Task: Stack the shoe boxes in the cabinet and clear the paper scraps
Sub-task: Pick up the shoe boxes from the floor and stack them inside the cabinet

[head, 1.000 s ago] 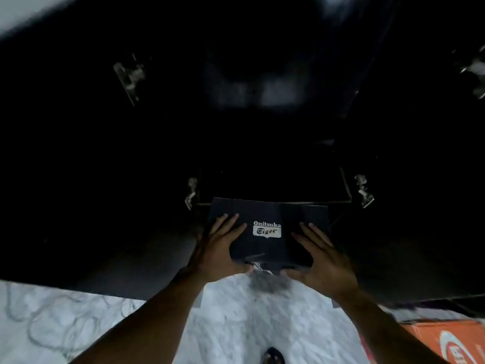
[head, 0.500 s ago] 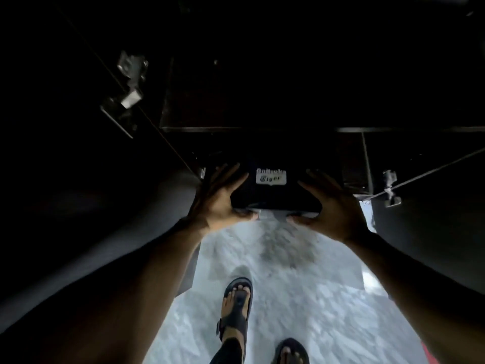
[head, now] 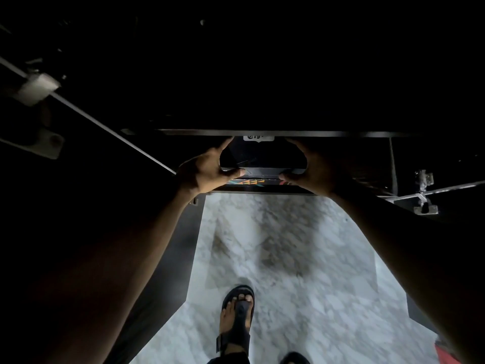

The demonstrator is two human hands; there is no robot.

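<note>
A black shoe box (head: 262, 160) with a white logo label sits partly under a dark cabinet shelf edge (head: 288, 133), so most of its label is hidden. It rests on another box (head: 252, 183) with a coloured pattern on its front. My left hand (head: 207, 170) grips the black box's left front corner. My right hand (head: 313, 169) grips its right front corner. Both thumbs press on the front rim. The cabinet interior behind is too dark to read.
Open cabinet doors with metal hinges flank the opening, a left hinge (head: 36, 88) and a right hinge (head: 423, 191). The marble floor (head: 275, 245) lies below, with my sandalled foot (head: 237, 316) on it. An orange box corner (head: 446, 350) shows at bottom right.
Both hands have pushed the black box further into the cabinet, under the shelf edge. Its label is now mostly hidden. The patterned box beneath has come into view.
</note>
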